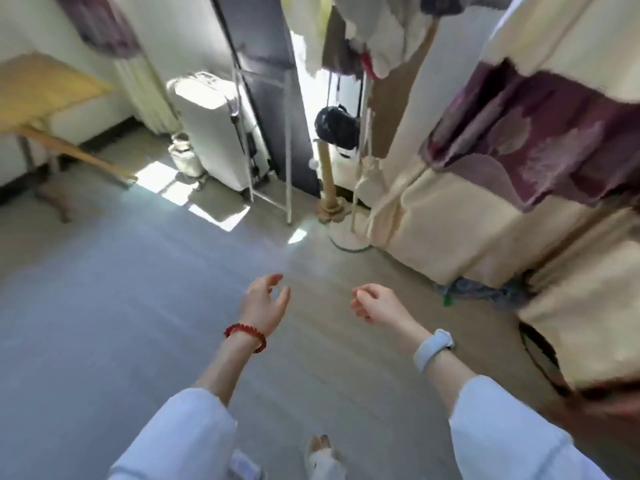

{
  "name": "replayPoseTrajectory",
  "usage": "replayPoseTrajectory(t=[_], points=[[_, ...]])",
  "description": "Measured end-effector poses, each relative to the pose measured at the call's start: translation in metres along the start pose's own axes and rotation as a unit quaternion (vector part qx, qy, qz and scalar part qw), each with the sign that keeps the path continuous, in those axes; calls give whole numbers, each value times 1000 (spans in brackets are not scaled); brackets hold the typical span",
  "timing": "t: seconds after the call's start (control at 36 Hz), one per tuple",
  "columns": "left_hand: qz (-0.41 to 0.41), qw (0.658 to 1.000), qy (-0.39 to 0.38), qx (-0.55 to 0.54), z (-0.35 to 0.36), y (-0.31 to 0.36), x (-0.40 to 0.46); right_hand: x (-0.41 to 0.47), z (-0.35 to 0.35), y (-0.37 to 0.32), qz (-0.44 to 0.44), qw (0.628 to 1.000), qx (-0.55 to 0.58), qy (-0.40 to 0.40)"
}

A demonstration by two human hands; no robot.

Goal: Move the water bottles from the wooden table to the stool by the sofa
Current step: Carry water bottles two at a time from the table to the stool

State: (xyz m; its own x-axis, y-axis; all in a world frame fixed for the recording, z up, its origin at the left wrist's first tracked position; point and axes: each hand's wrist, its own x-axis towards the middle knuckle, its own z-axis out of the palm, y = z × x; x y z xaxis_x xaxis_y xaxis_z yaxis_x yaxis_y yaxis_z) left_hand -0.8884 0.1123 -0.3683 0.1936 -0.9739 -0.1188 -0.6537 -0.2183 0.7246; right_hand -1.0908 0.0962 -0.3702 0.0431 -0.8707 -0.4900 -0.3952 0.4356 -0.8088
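Note:
Both of my hands hang in front of me over the bare floor and hold nothing. My left hand (265,301), with a red bead bracelet on the wrist, has its fingers spread and slightly curled. My right hand (375,303), with a white band on the wrist, has its fingers loosely curled inward. A wooden table (45,95) stands at the far left against the wall. No water bottle, stool or sofa shows in this blurred view.
A white suitcase (214,133) and a metal rack (277,143) stand ahead by a dark door. A coat stand (329,181) with a black cap (337,128) is beside them. Cream and purple curtains (502,174) fill the right side. Grey floor (121,289) lies open in front of me.

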Motion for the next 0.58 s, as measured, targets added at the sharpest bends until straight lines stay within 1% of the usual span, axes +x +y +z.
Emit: replayPoseTrajectory(t=[0.08,0.17,0.33,0.47,0.58], points=[[-28,998,54,12,-61,-30,46,48,50,-62,-44,997,-42,-53],[-45,995,93,5,-107,-52,86,88,88,-118,-88,989,-76,-89],[-64,987,148,-12,-162,-86,185,183,147,-211,-170,970,-140,-107],[-65,981,179,-21,-209,-106,287,275,193,-288,-191,963,-146,-123],[-82,972,216,-34,-269,-117,374,350,240,-366,-223,954,-136,-145]])
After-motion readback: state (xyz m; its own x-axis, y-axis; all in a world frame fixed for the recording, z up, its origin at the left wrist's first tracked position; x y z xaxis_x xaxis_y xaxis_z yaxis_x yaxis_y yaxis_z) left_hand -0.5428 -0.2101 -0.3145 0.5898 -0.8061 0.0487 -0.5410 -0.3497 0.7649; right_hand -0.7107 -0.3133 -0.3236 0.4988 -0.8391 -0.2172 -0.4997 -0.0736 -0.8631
